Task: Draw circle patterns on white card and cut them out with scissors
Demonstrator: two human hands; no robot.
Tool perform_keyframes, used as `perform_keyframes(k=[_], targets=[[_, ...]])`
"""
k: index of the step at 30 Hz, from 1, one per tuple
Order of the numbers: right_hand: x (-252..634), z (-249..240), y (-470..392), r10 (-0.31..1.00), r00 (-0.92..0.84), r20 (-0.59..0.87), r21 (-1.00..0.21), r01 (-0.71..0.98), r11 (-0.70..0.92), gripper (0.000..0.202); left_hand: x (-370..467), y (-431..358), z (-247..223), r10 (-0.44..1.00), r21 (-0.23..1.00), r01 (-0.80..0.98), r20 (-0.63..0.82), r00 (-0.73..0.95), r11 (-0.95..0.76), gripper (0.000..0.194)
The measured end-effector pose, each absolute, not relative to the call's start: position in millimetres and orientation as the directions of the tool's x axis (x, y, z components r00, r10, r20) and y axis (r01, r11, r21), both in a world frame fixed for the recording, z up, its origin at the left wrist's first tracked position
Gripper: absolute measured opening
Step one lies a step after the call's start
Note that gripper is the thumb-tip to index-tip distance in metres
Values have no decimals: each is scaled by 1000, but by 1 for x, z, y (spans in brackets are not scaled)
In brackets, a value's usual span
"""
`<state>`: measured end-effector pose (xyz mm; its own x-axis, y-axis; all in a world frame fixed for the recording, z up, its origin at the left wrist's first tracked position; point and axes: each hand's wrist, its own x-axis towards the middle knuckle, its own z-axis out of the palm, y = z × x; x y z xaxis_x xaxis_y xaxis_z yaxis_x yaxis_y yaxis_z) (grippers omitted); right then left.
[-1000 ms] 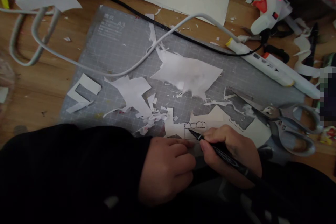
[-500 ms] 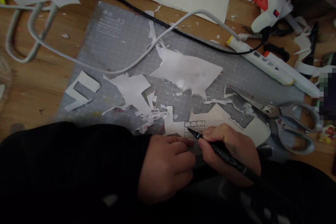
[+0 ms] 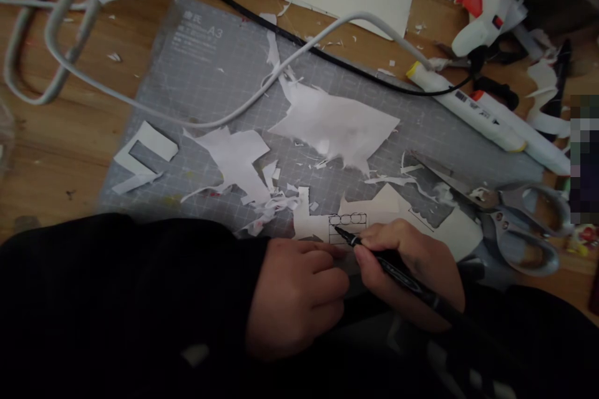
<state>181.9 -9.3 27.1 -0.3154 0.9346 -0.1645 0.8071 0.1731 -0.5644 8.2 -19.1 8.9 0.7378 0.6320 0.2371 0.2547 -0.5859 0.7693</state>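
Note:
A black marker pen [image 3: 405, 277] is pinched in my right hand [image 3: 416, 262], tilted, its tip on a cut piece of white paper [image 3: 313, 225]. A box of thin black lines is drawn there, with a row of ovals along its top and horizontal lines below. My left hand [image 3: 299, 299] lies at the lower edge of this paper, its fingers curled and the index finger pressing it down near the pen tip. What is under the curled fingers is hidden. The paper rests on a grey cutting mat [image 3: 224, 87], and its right part passes behind my right hand.
Large scissors [image 3: 500, 218] lie right, blades partly open. White paper scraps [image 3: 337, 121] cover the mat. A white cable [image 3: 253, 103] and black cable [image 3: 337, 65] cross it. White markers [image 3: 472, 109] lie near a white glue gun [image 3: 486, 6]. A cut paper piece [image 3: 150, 149] sits left.
The view has shifted very slightly, with background things a little higher in the picture. Both hands and the pen are almost where they were; the pen tip stays at the drawn lines.

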Motion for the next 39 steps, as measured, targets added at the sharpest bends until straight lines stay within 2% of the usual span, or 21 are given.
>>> perform_keyframes(k=[11, 17, 25, 32, 35, 39], targets=[[183, 29, -7, 921, -344, -184, -593, 786, 175, 16, 9, -16, 8, 583, 739, 219, 277, 764, -638, 49], [183, 28, -8, 929, -331, -167, -612, 773, 166, 16, 8, -18, 9, 616, 763, 251, 233, 752, -595, 44], [184, 27, -8, 919, -333, -214, -633, 763, 129, 13, 10, -16, 8, 601, 753, 232, 258, 756, -615, 49], [184, 28, -7, 909, -350, -226, -605, 782, 150, 15, 9, -17, 6, 572, 728, 215, 284, 769, -651, 52], [184, 28, -7, 908, -373, -190, -633, 753, 177, 14, 9, -18, 6, 585, 735, 227, 272, 764, -639, 52], [186, 28, -7, 900, -369, -230, -635, 758, 148, 12, 9, -19, 6, 621, 747, 263, 246, 744, -610, 51]])
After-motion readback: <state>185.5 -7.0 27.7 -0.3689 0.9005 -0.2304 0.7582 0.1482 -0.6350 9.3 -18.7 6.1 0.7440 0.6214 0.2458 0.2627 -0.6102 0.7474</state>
